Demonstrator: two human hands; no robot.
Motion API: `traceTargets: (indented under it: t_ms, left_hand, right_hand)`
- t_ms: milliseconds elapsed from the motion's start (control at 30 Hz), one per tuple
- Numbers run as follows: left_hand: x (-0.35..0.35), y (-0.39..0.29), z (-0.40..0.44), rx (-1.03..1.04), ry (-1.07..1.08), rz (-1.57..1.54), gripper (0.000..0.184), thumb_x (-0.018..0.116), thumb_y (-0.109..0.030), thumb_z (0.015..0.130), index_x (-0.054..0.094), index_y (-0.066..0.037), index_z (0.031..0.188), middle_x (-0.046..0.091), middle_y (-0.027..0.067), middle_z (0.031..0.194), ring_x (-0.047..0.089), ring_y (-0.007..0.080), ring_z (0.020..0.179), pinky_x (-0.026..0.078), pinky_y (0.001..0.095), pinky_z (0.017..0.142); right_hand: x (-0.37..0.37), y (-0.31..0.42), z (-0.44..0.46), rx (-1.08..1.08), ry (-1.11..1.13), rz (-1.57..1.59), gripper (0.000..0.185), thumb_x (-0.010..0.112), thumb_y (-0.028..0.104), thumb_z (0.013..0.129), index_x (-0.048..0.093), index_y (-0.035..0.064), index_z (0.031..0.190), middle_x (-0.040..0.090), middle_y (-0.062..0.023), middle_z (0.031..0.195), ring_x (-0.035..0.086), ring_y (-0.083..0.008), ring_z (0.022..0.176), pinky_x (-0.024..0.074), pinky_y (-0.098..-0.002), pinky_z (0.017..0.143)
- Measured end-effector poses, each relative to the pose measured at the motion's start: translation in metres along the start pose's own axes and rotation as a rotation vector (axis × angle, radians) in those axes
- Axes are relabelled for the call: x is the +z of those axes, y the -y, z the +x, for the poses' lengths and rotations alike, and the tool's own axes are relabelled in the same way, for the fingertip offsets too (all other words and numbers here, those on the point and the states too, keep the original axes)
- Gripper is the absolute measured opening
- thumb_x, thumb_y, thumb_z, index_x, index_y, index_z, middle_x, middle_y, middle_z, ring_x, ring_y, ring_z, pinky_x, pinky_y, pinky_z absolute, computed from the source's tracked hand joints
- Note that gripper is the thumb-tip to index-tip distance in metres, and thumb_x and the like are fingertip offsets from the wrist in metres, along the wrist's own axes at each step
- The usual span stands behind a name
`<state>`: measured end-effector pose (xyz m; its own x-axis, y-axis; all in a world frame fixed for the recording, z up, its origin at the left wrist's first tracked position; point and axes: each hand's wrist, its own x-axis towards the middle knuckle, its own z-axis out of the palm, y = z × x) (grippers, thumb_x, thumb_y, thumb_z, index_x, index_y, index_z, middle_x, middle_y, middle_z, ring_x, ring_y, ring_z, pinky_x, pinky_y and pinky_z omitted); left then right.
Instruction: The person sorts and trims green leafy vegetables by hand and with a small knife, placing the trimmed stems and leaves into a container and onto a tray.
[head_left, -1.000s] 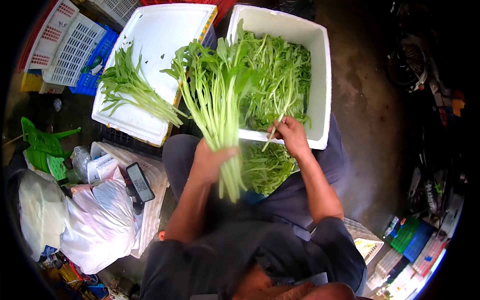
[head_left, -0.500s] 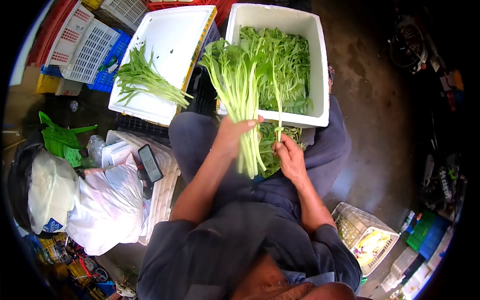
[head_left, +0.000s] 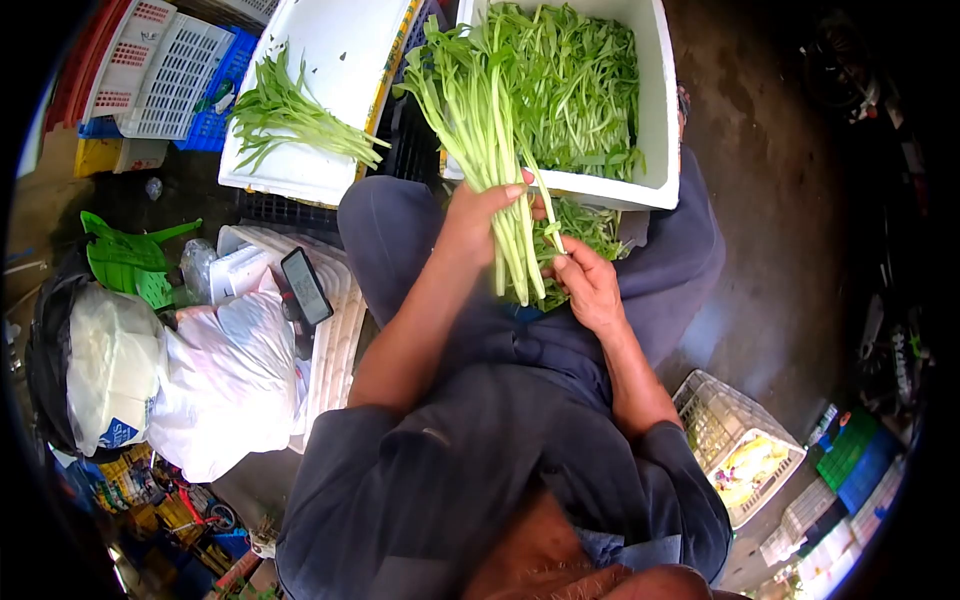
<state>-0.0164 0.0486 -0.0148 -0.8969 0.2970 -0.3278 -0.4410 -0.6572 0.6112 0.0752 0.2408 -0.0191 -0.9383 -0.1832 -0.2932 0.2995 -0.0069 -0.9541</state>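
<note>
My left hand (head_left: pixel 478 222) is wrapped round a bunch of leafy green stems (head_left: pixel 480 130), leaves pointing up and away. Close on its right, my right hand (head_left: pixel 588 282) pinches the lower end of a single stem (head_left: pixel 549 212), which lies beside the bunch. Behind both hands a white foam box (head_left: pixel 657 120) holds many loose greens (head_left: pixel 585 95). More greens (head_left: pixel 590 228) show below the box, between my legs. A smaller pile of greens (head_left: pixel 300 120) rests on a white foam lid (head_left: pixel 290 180) at the left.
Left of my legs are a white plastic bag (head_left: pixel 225 380), a dark device with a screen (head_left: pixel 307 285) and a green plastic object (head_left: pixel 130 260). Stacked crates (head_left: pixel 175 80) stand at the upper left. A pale basket (head_left: pixel 740 440) sits at the lower right.
The single stem in my right hand has come closer to the bunch, its lower end near the bunch's cut ends. The view has shifted, so the box appears higher.
</note>
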Motion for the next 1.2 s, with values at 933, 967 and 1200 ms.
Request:
traceTargets:
  t_ms: [933,967,1200]
  left_hand:
    - [-0.003,-0.001,-0.002,0.008,-0.045,0.005,0.035,0.069,-0.01,0.088,0.062,0.004,0.119,0.072,0.0228,0.104,0.074,0.0328,0.093,0.062,0.0442,0.085]
    - [-0.003,-0.001,-0.002,0.014,-0.039,0.001,0.034,0.069,-0.01,0.089,0.062,0.004,0.119,0.072,0.0231,0.104,0.074,0.0331,0.093,0.062,0.0443,0.085]
    - [-0.007,0.0,-0.002,-0.014,-0.021,0.015,0.033,0.07,-0.009,0.088,0.063,0.004,0.117,0.071,0.0225,0.106,0.073,0.0343,0.099,0.061,0.0464,0.089]
  right_hand:
    - [-0.033,0.008,-0.02,0.026,0.221,-0.72,0.054,0.068,0.012,0.084,0.057,0.0016,0.136,0.062,-0.0244,0.129,0.06,-0.0419,0.117,0.0485,-0.0447,0.098]
    - [-0.037,0.006,-0.023,-0.005,0.259,-0.752,0.054,0.068,0.012,0.084,0.057,0.0013,0.136,0.062,-0.0247,0.13,0.059,-0.0422,0.118,0.0481,-0.045,0.099]
    - [-0.055,0.011,-0.028,0.049,0.184,-0.593,0.053,0.069,0.01,0.087,0.055,-0.0024,0.137,0.066,-0.0217,0.123,0.069,-0.0301,0.1,0.0533,-0.0371,0.088]
